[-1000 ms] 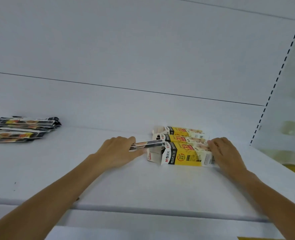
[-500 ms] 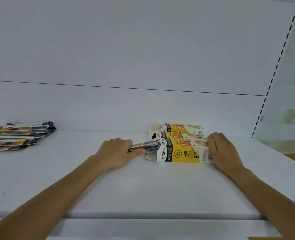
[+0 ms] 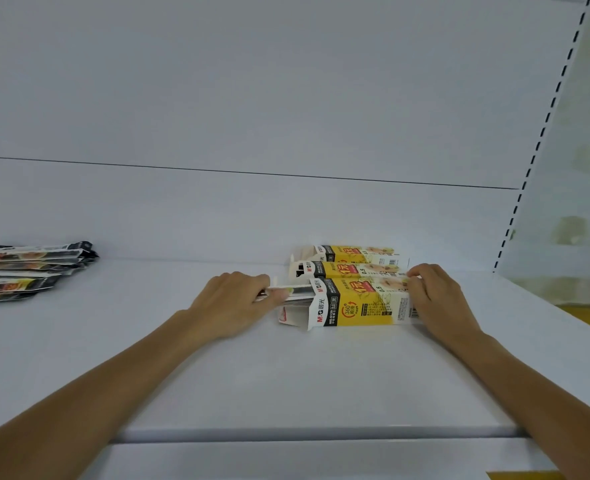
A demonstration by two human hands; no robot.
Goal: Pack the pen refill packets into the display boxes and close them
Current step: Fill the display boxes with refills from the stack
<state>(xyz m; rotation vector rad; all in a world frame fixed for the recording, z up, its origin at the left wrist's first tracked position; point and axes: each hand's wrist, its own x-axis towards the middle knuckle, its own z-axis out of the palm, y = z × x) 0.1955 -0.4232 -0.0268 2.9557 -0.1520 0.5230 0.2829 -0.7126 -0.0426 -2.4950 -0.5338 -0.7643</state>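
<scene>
White shelving carries the work: on the shelf [image 3: 286, 375], right of centre, the left hand [image 3: 234, 303] pinches the tail of a thin, probably light and slippery refill packet [image 3: 297, 293] half inside the nearest display box [image 3: 362, 306], whose crushable card end the right hand [image 3: 435, 299] grips as a brace.

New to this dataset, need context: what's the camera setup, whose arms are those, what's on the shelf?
No robot: a person works with bare hands, filmed by one wide-angle camera worn on their head, looking forward and down. The left hand holds a bundle of pen refill packets partly inside the open end of the nearest display box. The right hand grips that box's far end. A middle display box and a rear display box lie behind it, flaps open. A pile of loose packets lies far left on the white shelf.
</scene>
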